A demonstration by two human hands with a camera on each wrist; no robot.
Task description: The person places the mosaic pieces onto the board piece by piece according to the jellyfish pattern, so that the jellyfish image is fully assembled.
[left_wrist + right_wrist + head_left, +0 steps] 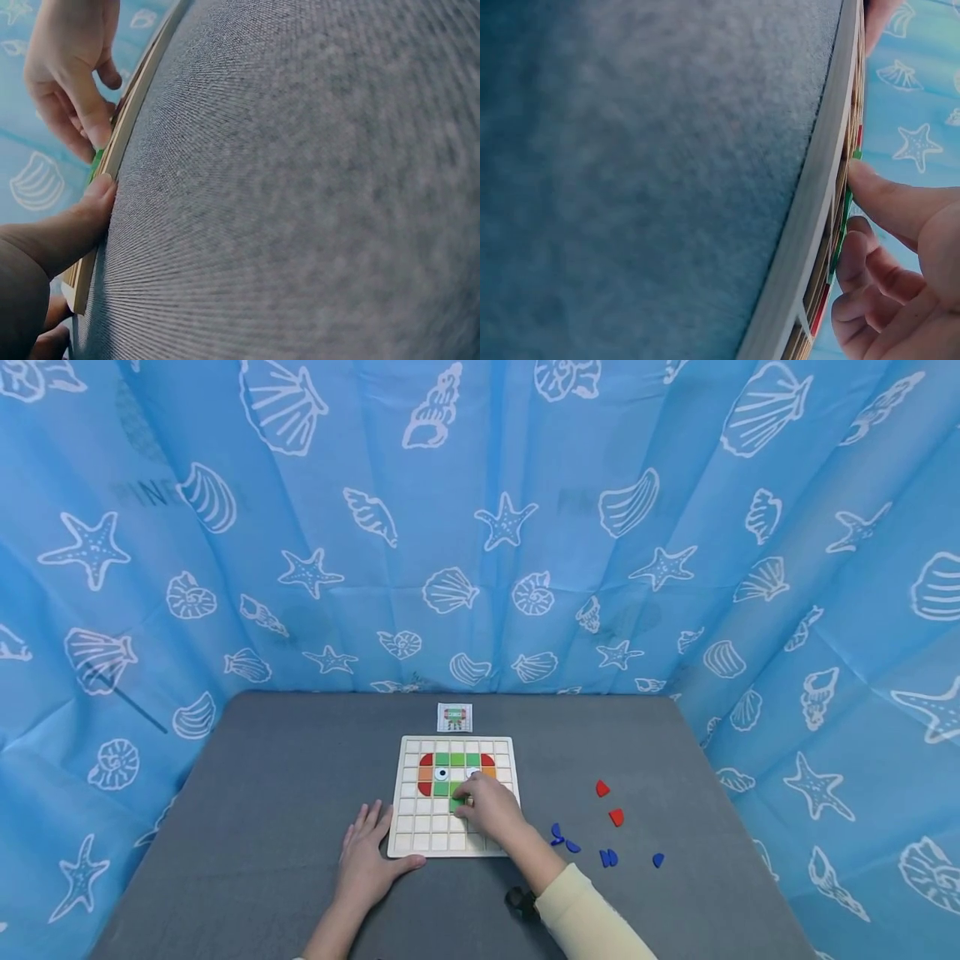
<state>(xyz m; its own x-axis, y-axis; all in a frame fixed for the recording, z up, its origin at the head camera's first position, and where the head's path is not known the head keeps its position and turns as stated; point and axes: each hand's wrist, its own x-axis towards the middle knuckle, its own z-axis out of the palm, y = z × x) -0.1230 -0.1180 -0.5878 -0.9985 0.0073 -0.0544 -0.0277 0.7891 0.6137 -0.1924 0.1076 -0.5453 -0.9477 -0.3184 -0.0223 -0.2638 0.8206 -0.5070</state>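
Note:
A pale wooden grid board (422, 842) lies on the table, bearing a pattern of red, orange and green tiles with round eye tiles. My right hand (491, 807) reaches over its middle, thumb and fingertips at a green square tile (455, 807) just below the pattern; the hand covers part of the design. In the right wrist view, the thumb (889, 201) presses at green tiles along the board's top. My left hand (365, 860) steadies the lower left corner, fingers spread along the side. Its thumb (79, 221) rests on the front edge in the left wrist view.
Behind the board lies a small pattern card (454, 717). To the right are two red quarter-round pieces (616, 817) and several blue half-round pieces (573, 846). A black object (519, 902) is by the right wrist. A blue shell-print curtain (450, 635) surrounds the grey table (300, 760).

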